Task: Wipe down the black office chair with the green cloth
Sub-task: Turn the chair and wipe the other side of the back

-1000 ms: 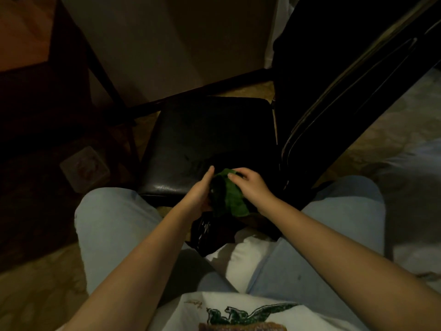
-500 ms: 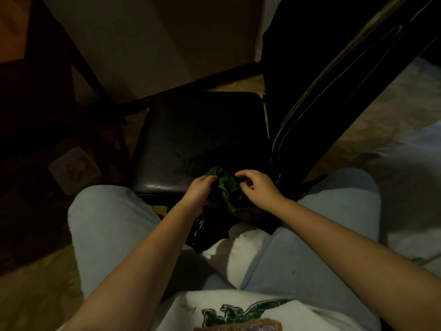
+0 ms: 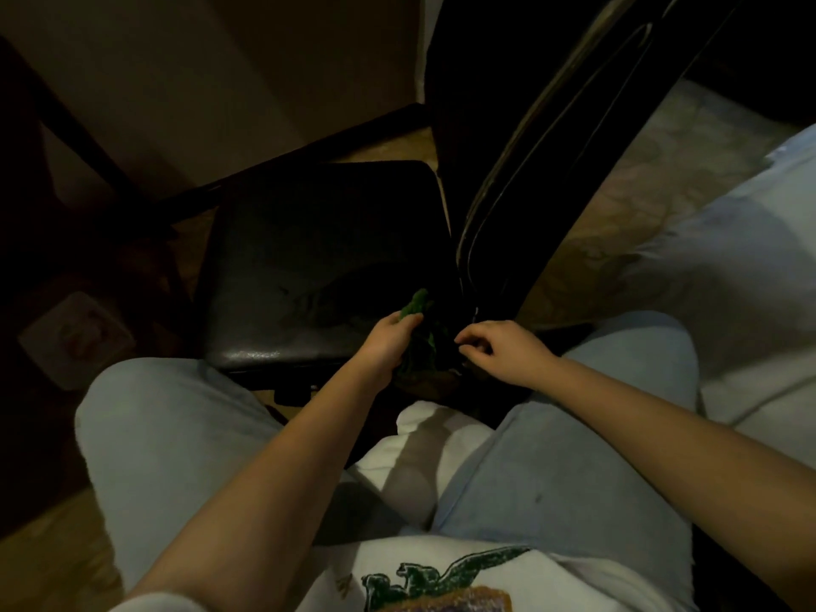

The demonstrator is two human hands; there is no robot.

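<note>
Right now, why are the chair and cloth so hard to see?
Head view: dim light; the black chair seat melts into shadow, only its front edge glinting; the green cloth in the left hand half lost in darkness; the wide-angle lens bows the chair back.

No readable text — the shirt print point(image 3: 441, 578) (a green figure) shows none.

The cloth point(image 3: 417, 307) is dark green. The chair seat point(image 3: 318, 258) is glossy black. On the right, the chair back point(image 3: 468, 125) is black with pale edge lines. The near jeans point(image 3: 176, 443) are light blue. The shirt point(image 3: 446, 580) is white with a green dinosaur print. The floor point(image 3: 653, 178) at far right is mottled tan.
</note>
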